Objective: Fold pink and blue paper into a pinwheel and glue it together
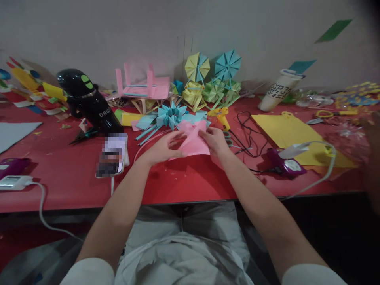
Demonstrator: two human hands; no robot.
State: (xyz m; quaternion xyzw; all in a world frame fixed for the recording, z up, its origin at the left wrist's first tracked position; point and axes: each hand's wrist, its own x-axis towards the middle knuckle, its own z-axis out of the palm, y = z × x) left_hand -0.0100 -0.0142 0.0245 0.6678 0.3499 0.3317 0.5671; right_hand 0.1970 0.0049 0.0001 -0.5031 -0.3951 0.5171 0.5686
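Observation:
A partly folded sheet of pink paper (194, 144) is between my two hands, just above the red tabletop. At its left edge, my left hand (163, 148) has the thumb low and the fingers higher, curled around the paper. My right hand (216, 141) pinches the paper's upper right side, thumb towards me. Right behind the paper lie a blue folded-paper star flower (171, 115) and loose blue paper pieces. A yellow glue gun (220, 116) rests behind my right hand, and scissors (228, 138) show partly beside that wrist.
Left are a phone (111, 156) and a leaning black bottle (89, 101). Pink paper furniture (145, 87) and paper wheels (228, 65) stand at the wall. Right are a purple socket block (286, 163), black cord, yellow sheets (279, 132) and a tilted cup (280, 90).

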